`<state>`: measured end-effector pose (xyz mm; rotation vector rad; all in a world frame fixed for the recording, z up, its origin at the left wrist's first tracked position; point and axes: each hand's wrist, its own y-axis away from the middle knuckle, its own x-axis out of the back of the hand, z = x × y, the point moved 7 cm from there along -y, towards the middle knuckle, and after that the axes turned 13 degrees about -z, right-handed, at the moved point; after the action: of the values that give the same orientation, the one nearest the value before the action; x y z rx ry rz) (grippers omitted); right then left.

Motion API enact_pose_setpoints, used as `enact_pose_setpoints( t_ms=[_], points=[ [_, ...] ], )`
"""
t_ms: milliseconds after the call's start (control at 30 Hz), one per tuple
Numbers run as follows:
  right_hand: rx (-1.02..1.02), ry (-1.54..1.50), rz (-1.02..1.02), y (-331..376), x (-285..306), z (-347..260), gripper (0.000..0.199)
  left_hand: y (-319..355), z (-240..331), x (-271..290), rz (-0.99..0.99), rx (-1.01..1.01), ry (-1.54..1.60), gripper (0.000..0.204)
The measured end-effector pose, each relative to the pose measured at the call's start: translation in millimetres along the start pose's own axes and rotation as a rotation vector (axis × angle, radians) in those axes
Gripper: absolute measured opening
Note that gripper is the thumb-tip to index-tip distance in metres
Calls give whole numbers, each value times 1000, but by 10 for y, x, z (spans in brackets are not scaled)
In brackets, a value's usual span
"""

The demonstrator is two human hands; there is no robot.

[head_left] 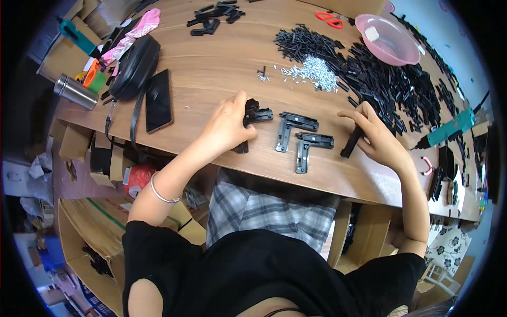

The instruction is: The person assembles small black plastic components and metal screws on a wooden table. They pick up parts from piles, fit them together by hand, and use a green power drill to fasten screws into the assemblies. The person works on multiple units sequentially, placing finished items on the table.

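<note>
My left hand [228, 124] is closed around black pistol-shaped plastic shells [260, 114] on the table; the fingers hide part of them, so I cannot tell how many lie there. Between the fingers and thumb of my right hand [379, 136] is a black plastic grip-shaped piece [350, 143], tilted close to the tabletop. Two L-shaped shell halves lie between the hands with their hollow insides up: the upper shell half [299, 121] and, just below and to its right, the lower shell half [315, 140].
Beyond the hands lie silver screws [317, 73] and heaped black parts [391, 79]. A pink bowl [391, 45] and red scissors [329, 20] sit farther back. A teal electric screwdriver [449, 129] is at right; a phone [159, 100], black case [134, 66] and steel cup [75, 92] are left.
</note>
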<state>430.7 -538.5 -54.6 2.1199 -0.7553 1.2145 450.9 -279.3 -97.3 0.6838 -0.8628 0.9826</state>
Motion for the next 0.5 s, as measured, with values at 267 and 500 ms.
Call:
enact_pose_setpoints(
  t_ms=[267, 500],
  points=[
    [132, 237, -75, -491, -161, -441, 75, -350, 283, -72, -145, -155, 519, 53],
    [-32, 237, -35, -587, -390, -290, 64, -619, 651, -483, -123, -391, -93, 30]
  ],
)
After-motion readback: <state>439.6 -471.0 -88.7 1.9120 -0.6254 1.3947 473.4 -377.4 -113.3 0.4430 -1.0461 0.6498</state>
